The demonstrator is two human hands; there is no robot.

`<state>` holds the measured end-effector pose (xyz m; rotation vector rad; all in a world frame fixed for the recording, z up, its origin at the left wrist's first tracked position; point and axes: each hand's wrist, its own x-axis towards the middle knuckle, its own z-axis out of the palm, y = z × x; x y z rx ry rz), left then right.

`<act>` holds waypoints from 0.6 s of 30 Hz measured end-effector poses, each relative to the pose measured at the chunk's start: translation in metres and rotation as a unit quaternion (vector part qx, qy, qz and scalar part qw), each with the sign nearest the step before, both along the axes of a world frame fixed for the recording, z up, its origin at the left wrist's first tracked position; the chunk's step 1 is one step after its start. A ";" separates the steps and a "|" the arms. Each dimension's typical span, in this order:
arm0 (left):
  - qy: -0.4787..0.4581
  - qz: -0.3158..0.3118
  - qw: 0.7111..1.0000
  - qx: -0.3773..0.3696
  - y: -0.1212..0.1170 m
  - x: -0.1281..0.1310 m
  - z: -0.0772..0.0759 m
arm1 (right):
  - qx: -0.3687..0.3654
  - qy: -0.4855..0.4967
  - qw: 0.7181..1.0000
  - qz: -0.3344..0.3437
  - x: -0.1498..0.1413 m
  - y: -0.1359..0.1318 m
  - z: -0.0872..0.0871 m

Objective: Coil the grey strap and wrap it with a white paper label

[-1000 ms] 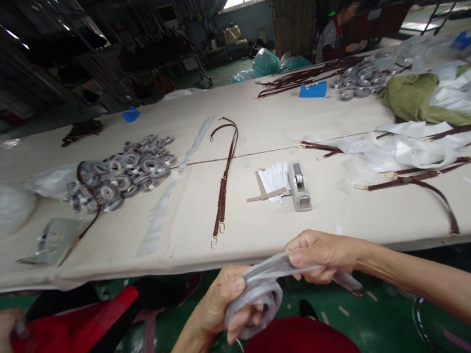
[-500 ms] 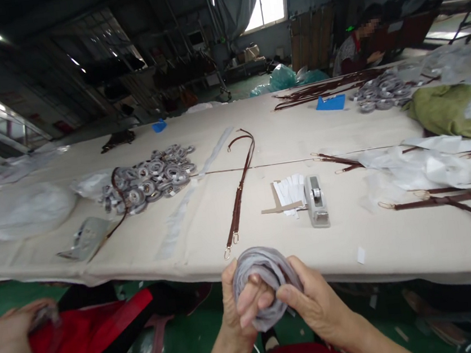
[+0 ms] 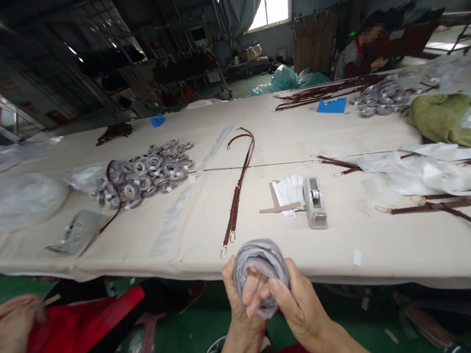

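Observation:
My left hand (image 3: 239, 303) and my right hand (image 3: 298, 308) are both closed around a rolled grey wrapped strap (image 3: 259, 267), held just below the near edge of the cream table (image 3: 207, 230). My fingers poke through the middle of the coil. A brown strap with metal clips (image 3: 237, 190) lies on the table straight ahead of my hands. A grey tape dispenser (image 3: 314, 202) stands a little to the right, beside white tape strips (image 3: 288, 190).
A heap of grey wrapped coils (image 3: 145, 172) lies at the left, another heap (image 3: 382, 100) at the far right. More brown straps (image 3: 443, 204), white wrapping and green cloth (image 3: 441, 113) cover the right side. Another person's hand (image 3: 12, 326) works at lower left; a person sits at the back (image 3: 357, 52).
The strip my right hand was pulling out is now wound into the coil. Both hands have come together and risen slightly toward the table edge.

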<state>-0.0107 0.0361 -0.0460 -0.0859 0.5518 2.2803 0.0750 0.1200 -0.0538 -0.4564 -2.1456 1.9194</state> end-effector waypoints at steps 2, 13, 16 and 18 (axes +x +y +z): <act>-0.005 0.020 1.000 0.001 0.003 0.001 -0.002 | 0.045 -0.014 0.999 -0.015 -0.003 -0.001 -0.003; 0.156 -0.093 0.967 -0.177 -0.026 -0.024 0.007 | 0.509 -0.068 0.838 0.187 -0.015 0.056 0.025; 0.327 -0.271 0.872 -0.243 -0.036 -0.037 0.024 | 0.611 -0.001 0.731 0.304 -0.018 0.071 0.030; 0.454 -0.340 0.770 -0.292 -0.035 -0.044 0.037 | 0.649 0.037 0.675 0.349 -0.022 0.076 0.032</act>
